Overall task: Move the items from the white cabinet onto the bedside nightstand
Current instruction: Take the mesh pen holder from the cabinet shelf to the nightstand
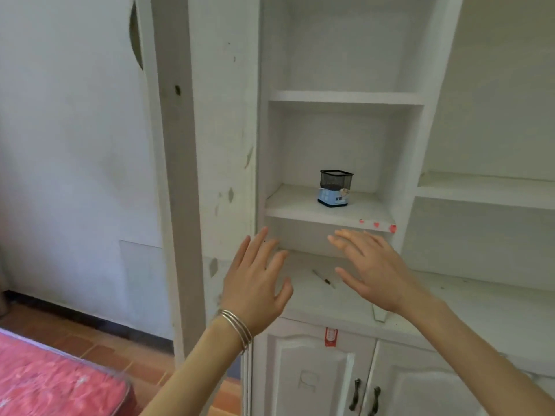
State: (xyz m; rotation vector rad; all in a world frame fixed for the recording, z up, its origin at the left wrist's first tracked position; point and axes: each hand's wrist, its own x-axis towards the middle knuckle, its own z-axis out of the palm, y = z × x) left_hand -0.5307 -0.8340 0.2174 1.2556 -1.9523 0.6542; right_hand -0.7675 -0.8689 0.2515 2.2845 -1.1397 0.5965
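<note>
A white cabinet [330, 216] with open shelves fills the centre. On its middle shelf stands a small light-blue box [334, 198] with a black mesh cup [336, 179] on top of it. A thin pen-like stick [323, 278] lies on the cabinet's lower ledge. My left hand [255, 283], wearing silver bangles, is raised below the shelf with fingers spread and holds nothing. My right hand [375, 271] hovers over the ledge, palm down, fingers apart, also holding nothing. Both hands are below the box and apart from it. No nightstand is in view.
Two closed cabinet doors with dark handles [365, 397] sit below the ledge. More open shelves [486, 190] extend to the right. A white wall stands to the left, a pink bedspread [54, 382] lies at the bottom left, and the floor is orange tile [99, 340].
</note>
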